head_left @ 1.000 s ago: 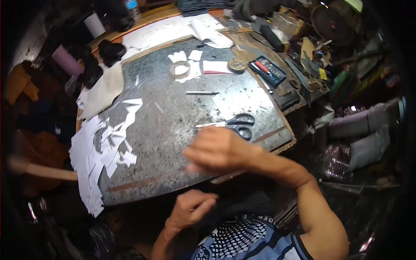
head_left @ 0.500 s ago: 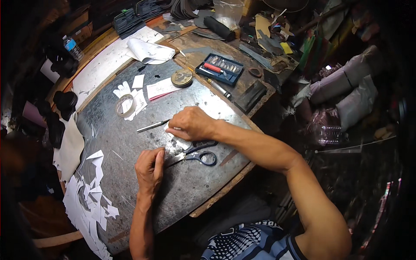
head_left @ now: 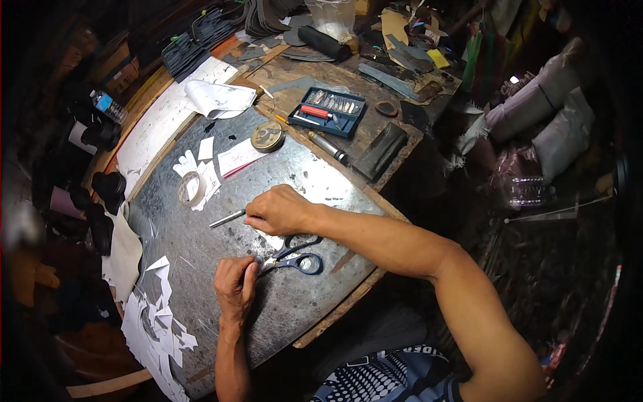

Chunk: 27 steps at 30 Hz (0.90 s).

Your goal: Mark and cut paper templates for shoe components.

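Note:
A pair of scissors (head_left: 301,264) with dark blue handles lies on the grey metal tabletop, blades pointing at my left hand (head_left: 236,285). That hand is closed, thumb pressed against the curled fingers. Whatever it may hold is hidden. My right hand (head_left: 278,209) is also closed, palm down, just beyond the scissors. A slim metal pen-like tool (head_left: 228,218) lies on the table, its dark end covered by my right fingers. Whether they grip it or something smaller, I cannot see. A pale patch (head_left: 272,241) shows beneath this hand.
A tape roll (head_left: 191,189) sits on paper pieces, near a round tin (head_left: 267,137). White paper scraps (head_left: 157,328) pile along the left edge. Across the wooden table are a blue case (head_left: 327,111) with blades and a red-handled knife, a black block (head_left: 380,151) and dark offcuts.
The view has shifted, so the table sits lower in the picture. My right hand has moved slightly left, over the end of the pen-like tool. Scissors and tool stay put.

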Tool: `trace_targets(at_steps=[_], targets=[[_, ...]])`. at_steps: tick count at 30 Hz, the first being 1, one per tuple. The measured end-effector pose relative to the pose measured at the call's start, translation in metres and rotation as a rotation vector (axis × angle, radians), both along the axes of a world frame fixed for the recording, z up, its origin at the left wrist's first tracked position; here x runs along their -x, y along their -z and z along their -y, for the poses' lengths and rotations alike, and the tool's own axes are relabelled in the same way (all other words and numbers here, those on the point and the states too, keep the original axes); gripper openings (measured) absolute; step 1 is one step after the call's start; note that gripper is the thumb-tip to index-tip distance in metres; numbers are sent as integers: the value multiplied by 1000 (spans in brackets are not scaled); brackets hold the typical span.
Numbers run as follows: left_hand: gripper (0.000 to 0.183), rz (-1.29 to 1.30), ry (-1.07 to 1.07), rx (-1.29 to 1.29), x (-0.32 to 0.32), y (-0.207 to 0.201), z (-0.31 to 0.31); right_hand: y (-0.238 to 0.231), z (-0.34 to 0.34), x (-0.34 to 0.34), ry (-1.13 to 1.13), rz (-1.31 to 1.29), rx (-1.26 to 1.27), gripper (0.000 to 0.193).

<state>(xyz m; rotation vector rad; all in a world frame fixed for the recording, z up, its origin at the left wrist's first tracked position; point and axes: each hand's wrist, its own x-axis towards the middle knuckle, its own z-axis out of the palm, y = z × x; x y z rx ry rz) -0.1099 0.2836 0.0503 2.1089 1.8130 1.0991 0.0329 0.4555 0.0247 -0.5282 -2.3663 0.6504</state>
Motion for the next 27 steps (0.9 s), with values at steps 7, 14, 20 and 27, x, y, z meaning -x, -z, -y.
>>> trace_targets(at_steps=[7,14,20,27], targets=[[8,-112,-10,23,-4,0,0,-1,2,0,8,50,4,26],[18,-141,-18,58,-3,4,1,1,0,4,6,63,9,24],[26,-206,1,58,-8,2,0,6,0,6,4,72,1,24],[30,-215,-11,69,-5,1,2,-1,2,5,1,103,35,20]])
